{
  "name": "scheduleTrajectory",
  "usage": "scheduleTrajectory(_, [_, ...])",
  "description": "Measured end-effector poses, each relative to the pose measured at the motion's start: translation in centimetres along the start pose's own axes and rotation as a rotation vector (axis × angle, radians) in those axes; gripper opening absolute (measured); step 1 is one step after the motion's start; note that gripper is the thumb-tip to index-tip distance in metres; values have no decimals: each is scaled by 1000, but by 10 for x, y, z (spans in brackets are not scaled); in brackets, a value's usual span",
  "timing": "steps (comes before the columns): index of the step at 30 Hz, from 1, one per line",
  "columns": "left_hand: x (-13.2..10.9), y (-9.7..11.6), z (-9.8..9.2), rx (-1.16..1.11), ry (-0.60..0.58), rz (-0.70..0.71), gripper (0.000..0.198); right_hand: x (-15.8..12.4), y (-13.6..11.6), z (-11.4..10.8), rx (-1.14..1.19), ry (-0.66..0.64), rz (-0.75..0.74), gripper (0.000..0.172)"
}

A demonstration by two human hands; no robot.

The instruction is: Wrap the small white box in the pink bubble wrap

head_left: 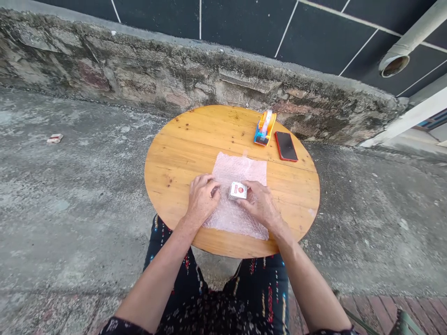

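A sheet of pinkish, see-through bubble wrap [240, 216] lies flat on the round wooden table [174, 158]. On its middle sits a small white box [238, 190] with red print on top. My right hand [261, 204] grips the box from its right side, thumb at the near edge and fingers at the far edge. At the left edge of the wrap rests my left hand [203, 197], its fingers loosely bent and a gap showing between thumb and forefinger. Nothing shows in that hand.
Toward the table's far right stands a yellow and blue tape dispenser [265, 128] with a roll of tape. Beside it lies a phone [286, 146] with a red edge. A stone wall base [174, 79] runs behind the table. A crumpled packet [55, 138] lies on the concrete ground.
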State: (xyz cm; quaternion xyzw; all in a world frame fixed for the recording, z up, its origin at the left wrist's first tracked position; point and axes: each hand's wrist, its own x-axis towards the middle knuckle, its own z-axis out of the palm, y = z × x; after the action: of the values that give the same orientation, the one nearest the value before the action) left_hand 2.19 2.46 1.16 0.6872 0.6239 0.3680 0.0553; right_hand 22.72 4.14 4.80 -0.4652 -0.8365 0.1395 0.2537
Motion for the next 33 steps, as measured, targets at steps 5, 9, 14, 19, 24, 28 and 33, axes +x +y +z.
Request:
scheduleTrajectory(5, [0, 0, 0, -5, -3, 9, 18, -1, 0, 0, -7, -1, -4, 44])
scheduleTrajectory(9, [0, 0, 0, -11, 0, 14, 18, -2, 1, 1, -9, 5, -15, 45])
scheduleTrajectory(14, [0, 0, -1, -17, 1, 10, 18, -4, -1, -3, -27, 19, -22, 51])
scheduleTrajectory(19, [0, 0, -1, -20, 2, 1, 17, -29, -11, -20, -19, 108, -68, 35])
scheduleTrajectory(24, [0, 0, -2, -48, 11, -26, 15, -69, -35, -26, -57, -66, -184, 27])
scheduleTrajectory(28, [1, -1, -2, -108, 49, -56, 16, -81, -43, -13, -184, -124, -184, 23])
scheduleTrajectory(33, [5, -1, -9, -290, 75, -107, 16, -79, -39, -2, -231, -20, -192, 17])
